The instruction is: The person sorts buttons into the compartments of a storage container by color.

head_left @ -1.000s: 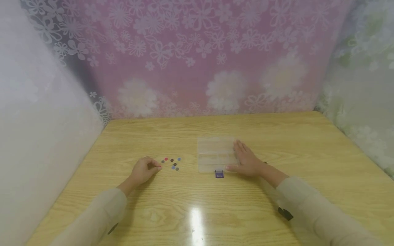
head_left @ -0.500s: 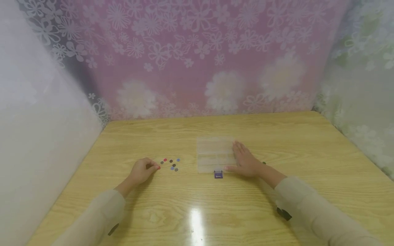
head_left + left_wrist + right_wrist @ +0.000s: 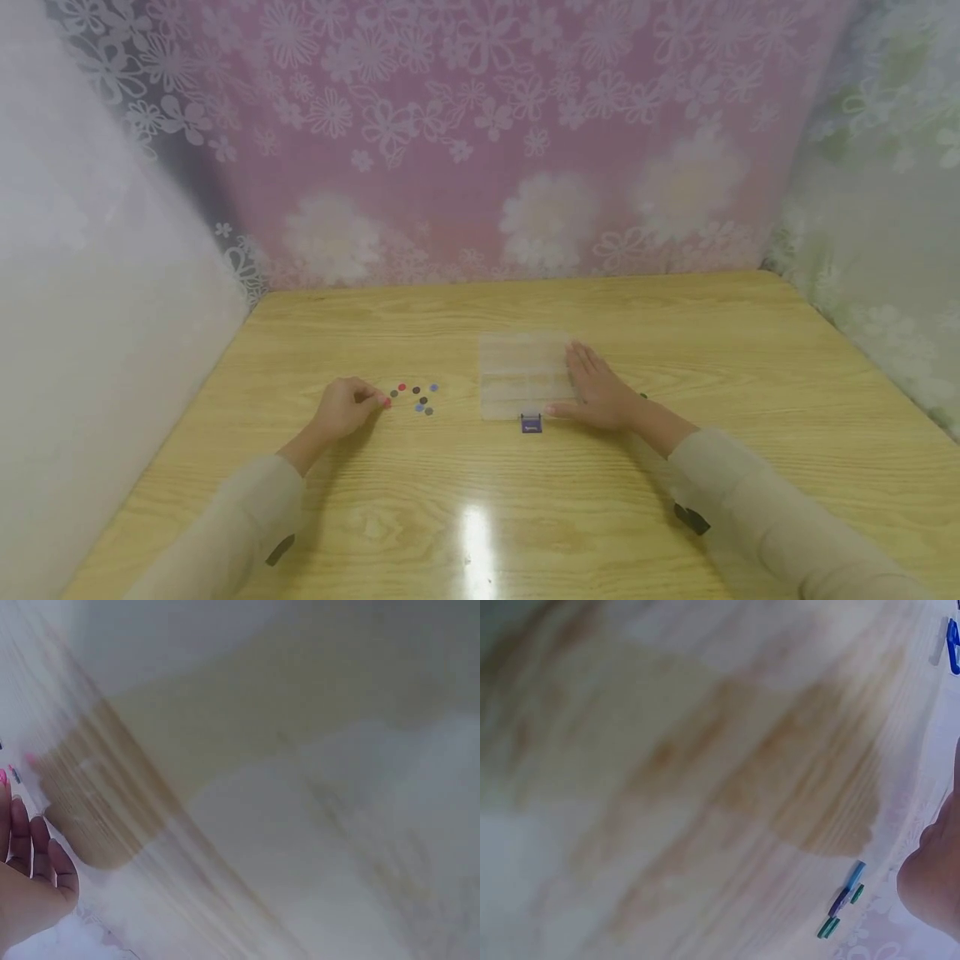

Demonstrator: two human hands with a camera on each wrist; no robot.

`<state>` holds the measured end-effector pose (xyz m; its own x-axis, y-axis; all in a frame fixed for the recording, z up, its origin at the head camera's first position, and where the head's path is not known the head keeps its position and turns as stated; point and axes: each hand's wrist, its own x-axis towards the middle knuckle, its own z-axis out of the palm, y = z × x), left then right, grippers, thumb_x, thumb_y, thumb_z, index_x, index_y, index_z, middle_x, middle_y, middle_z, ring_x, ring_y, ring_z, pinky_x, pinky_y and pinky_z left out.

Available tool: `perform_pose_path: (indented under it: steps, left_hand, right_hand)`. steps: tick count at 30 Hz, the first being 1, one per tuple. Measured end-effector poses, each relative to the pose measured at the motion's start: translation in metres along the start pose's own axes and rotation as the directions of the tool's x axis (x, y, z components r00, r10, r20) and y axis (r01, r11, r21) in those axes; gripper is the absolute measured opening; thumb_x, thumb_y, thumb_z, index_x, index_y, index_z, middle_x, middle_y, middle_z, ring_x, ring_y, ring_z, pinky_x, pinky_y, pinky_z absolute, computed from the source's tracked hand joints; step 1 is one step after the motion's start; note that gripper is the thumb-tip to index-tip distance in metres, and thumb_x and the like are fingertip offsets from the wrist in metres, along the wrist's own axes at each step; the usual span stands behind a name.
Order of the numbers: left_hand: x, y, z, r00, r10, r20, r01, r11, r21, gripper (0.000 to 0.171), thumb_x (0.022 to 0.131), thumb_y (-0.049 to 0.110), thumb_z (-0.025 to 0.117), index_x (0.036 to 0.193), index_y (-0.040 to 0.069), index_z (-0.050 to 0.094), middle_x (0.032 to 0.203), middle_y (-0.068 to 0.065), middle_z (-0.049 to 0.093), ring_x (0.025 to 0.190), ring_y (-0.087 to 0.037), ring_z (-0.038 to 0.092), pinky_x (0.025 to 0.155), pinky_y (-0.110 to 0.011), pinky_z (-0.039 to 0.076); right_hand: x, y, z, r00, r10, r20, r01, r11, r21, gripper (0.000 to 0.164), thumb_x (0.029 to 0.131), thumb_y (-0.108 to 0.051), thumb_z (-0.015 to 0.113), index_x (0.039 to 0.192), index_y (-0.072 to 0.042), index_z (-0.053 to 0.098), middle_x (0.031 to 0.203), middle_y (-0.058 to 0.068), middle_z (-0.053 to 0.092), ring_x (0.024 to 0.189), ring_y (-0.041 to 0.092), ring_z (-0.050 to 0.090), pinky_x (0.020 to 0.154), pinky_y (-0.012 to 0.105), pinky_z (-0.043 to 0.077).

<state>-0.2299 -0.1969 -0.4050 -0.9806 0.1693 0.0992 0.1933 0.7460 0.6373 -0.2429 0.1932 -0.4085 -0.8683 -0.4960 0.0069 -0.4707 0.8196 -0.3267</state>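
In the head view my left hand point(image 3: 347, 408) is at the left of the table, its thumb and forefinger pinching a small red disc point(image 3: 387, 402). The same disc shows as a pink spot point(image 3: 2, 777) in the left wrist view, by the fingertips. Just right of them lie several small flat discs point(image 3: 423, 401) in grey, black, blue and red. My right hand point(image 3: 600, 390) rests with straight fingers along the right side of a clear compartment box point(image 3: 504, 360). A purple-blue latch piece point(image 3: 531, 424) sticks out at the box's front edge.
Beyond the right hand, small blue, purple and green pieces point(image 3: 844, 898) lie on the wood-grain table point(image 3: 390, 517); the right forearm mostly hides them in the head view. A pink flowered backdrop point(image 3: 465, 167) stands behind the table, with pale sheets at both sides.
My left hand has shifted slightly up and away from the table's front, and the red disc at its fingertips moved with it. The right hand and box stay in place.
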Motion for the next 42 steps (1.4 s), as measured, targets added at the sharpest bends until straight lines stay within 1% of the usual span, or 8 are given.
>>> perform_pose_path:
  steps: [4,8,15,22,29,32,37,42]
  left_hand:
    - [0.002,0.000,0.001,1.000,0.008,0.007,-0.008,1.000,-0.030,0.015,0.087,0.011,0.063,0.085,-0.002,0.070,0.090,-0.019,0.068,0.067,-0.020,0.062,0.061,-0.028,0.051]
    - [0.003,0.003,0.003,0.999,-0.029,0.019,0.031,0.996,-0.085,0.017,0.087,0.011,0.062,0.088,-0.004,0.069,0.089,-0.020,0.068,0.051,-0.012,0.056,0.048,-0.021,0.044]
    - [0.005,0.010,0.006,0.998,-0.063,0.016,0.064,0.992,-0.113,0.016,0.087,0.012,0.063,0.089,-0.002,0.070,0.089,-0.018,0.070,0.051,-0.009,0.052,0.047,-0.019,0.042]
    - [0.005,0.018,0.010,1.000,-0.015,0.020,0.017,0.991,-0.131,0.016,0.087,0.012,0.063,0.087,-0.002,0.071,0.092,-0.019,0.070,0.052,-0.014,0.055,0.046,-0.018,0.039]
    - [0.005,0.027,0.016,1.000,0.028,0.000,-0.027,0.988,-0.151,0.015,0.088,0.009,0.061,0.087,-0.003,0.071,0.097,-0.020,0.070,0.084,-0.025,0.065,0.069,-0.025,0.051]
    - [0.006,0.032,0.018,0.999,0.032,0.015,-0.029,0.984,-0.173,0.015,0.088,0.009,0.061,0.087,-0.002,0.071,0.096,-0.019,0.070,0.084,-0.026,0.066,0.069,-0.028,0.053]
    - [0.008,0.040,0.025,0.999,0.042,0.032,-0.035,0.979,-0.200,0.015,0.088,0.012,0.062,0.086,0.000,0.071,0.094,-0.017,0.071,0.077,-0.021,0.065,0.058,-0.021,0.049]
    - [0.010,0.049,0.032,0.999,0.031,0.033,-0.022,0.971,-0.238,0.015,0.087,0.013,0.063,0.085,0.001,0.072,0.095,-0.016,0.071,0.072,-0.015,0.061,0.046,-0.017,0.035]
  right_hand:
    - [-0.001,-0.002,-0.002,1.000,-0.012,-0.009,0.012,1.000,-0.009,0.096,0.089,-0.052,0.051,0.140,0.017,0.010,0.149,0.036,0.004,0.140,0.047,0.004,0.114,0.055,0.006]
    - [-0.002,-0.002,-0.003,1.000,-0.020,-0.011,0.020,1.000,-0.012,0.095,0.089,-0.053,0.051,0.140,0.018,0.012,0.149,0.036,0.005,0.140,0.047,0.004,0.114,0.055,0.006]
    - [-0.001,-0.001,-0.004,1.000,-0.018,-0.008,0.018,0.999,-0.027,0.097,0.088,-0.054,0.051,0.140,0.018,0.012,0.148,0.036,0.005,0.140,0.046,0.004,0.115,0.054,0.007]
    - [-0.001,-0.002,-0.004,1.000,-0.012,0.003,0.012,0.999,-0.030,0.098,0.088,-0.055,0.051,0.140,0.017,0.012,0.149,0.035,0.004,0.140,0.046,0.004,0.115,0.055,0.007]
    - [-0.001,-0.003,-0.005,1.000,-0.002,0.012,0.002,0.999,-0.037,0.097,0.088,-0.055,0.051,0.141,0.017,0.011,0.149,0.034,0.004,0.140,0.045,0.004,0.115,0.054,0.007]
    - [-0.001,-0.003,-0.005,1.000,-0.004,0.005,0.004,0.999,-0.034,0.097,0.088,-0.055,0.051,0.140,0.017,0.012,0.149,0.035,0.005,0.140,0.046,0.005,0.115,0.054,0.008]
    - [-0.001,-0.001,-0.001,0.999,-0.032,-0.027,0.032,0.999,-0.006,0.102,0.086,-0.061,0.048,0.139,0.019,0.013,0.147,0.038,0.007,0.139,0.048,0.006,0.114,0.055,0.006]
    - [-0.001,-0.001,-0.001,0.999,-0.037,-0.030,0.037,0.999,-0.007,0.104,0.085,-0.064,0.047,0.139,0.019,0.013,0.147,0.038,0.007,0.139,0.048,0.005,0.115,0.054,0.006]
